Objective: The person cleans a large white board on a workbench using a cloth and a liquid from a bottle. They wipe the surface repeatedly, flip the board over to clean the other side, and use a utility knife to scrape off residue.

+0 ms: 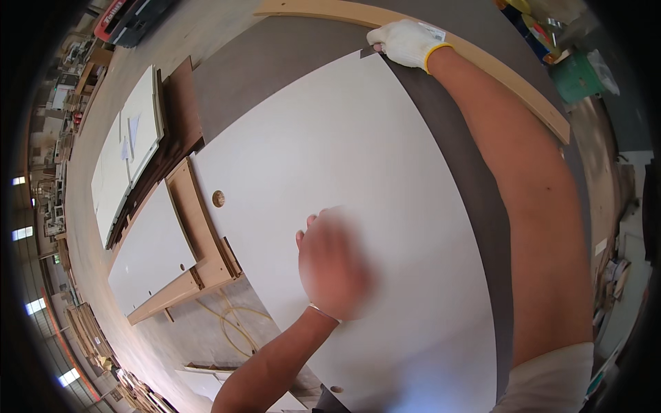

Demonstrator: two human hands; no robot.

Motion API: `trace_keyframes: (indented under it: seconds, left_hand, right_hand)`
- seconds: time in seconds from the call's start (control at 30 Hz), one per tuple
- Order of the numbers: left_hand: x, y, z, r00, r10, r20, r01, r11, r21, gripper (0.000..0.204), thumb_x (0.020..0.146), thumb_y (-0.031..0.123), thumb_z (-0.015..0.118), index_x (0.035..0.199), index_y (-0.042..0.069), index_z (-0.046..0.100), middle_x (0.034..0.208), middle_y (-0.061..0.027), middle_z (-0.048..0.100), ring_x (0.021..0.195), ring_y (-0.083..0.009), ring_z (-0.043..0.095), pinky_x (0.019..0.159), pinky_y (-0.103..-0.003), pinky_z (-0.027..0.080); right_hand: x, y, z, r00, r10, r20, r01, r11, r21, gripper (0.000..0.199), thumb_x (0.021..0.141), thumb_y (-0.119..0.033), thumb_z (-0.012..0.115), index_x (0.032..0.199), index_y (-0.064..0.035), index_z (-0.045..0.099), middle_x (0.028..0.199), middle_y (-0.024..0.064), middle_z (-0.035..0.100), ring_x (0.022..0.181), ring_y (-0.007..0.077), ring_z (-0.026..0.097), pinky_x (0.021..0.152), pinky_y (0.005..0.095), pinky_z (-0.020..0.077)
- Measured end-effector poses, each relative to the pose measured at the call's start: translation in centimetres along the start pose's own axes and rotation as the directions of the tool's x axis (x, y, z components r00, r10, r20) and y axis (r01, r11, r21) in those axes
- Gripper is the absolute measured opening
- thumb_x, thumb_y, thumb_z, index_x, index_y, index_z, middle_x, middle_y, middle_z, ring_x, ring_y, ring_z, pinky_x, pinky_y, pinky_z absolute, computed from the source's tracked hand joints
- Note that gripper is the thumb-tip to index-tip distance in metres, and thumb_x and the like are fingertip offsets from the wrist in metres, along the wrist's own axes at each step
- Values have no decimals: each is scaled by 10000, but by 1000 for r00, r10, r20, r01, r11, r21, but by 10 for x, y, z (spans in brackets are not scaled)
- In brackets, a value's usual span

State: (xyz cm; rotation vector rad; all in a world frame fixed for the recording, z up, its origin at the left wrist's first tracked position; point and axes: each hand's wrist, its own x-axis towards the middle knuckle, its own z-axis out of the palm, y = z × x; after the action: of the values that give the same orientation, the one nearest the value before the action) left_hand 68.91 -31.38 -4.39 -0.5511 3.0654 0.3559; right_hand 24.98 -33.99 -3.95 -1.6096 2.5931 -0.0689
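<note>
A large white panel (413, 179) with round holes near its left edge lies in front of me on a dark grey board (255, 69). My left hand (336, 265), bare and partly smeared by motion, is over the middle of the panel with its fingers extended; whether it touches the surface I cannot tell. At the panel's far notched corner is my right hand (407, 45), in a white glove with a yellow cuff. Its fingers are curled together beside the corner, and what they grip, if anything, is hidden.
A long wooden strip (496, 72) lies along the grey board's far right side. Stacked white panels (131, 151) and a wood-framed panel (155, 244) stand at left. A yellow hose (231, 323) is on the floor; a green bucket (577, 77) is far right.
</note>
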Motion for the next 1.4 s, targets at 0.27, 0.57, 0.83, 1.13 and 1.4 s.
trace_keyframes:
  seconds: [0.27,0.57,0.83,1.13,1.4]
  left_hand:
    - [-10,1,6,1000,-12,-20,13,999,40,725,940,319,513,1529,-65,334,1630,-330,220,1531,-520,146,1225,-658,76]
    - [-10,-4,19,982,58,-178,-31,988,148,637,990,301,484,1532,-9,361,1627,-257,291,1528,-449,215,1244,-582,141]
    - [-9,-12,31,932,164,-322,-80,962,259,472,998,248,454,1402,9,509,1522,-170,487,1430,-356,411,1206,-466,288]
    - [-135,140,81,877,364,-313,-312,928,204,488,985,220,490,1415,-10,499,1504,-199,493,1405,-385,429,1175,-494,328]
    - [-316,282,106,874,475,-101,-474,880,36,649,958,233,511,1486,-106,348,1592,-296,314,1490,-468,269,1236,-575,181]
  right_hand:
    - [-95,-16,4,995,-32,97,19,991,132,108,913,-66,539,935,-110,636,928,91,696,909,331,637,786,461,495]
    - [-274,-42,22,969,-183,165,198,977,-79,186,910,-42,588,966,-209,648,922,-34,688,933,190,631,865,332,469]
    - [-454,-79,31,980,-114,161,126,990,-64,193,871,-19,605,906,-207,630,856,-75,656,910,144,618,853,315,433]
    - [-634,-119,46,988,57,146,-55,998,-20,187,867,-18,606,922,-193,642,898,-53,687,928,169,631,850,306,439]
    - [-743,-148,53,985,89,146,-89,996,-4,134,873,-82,633,942,-196,654,901,-30,698,943,197,658,848,324,451]
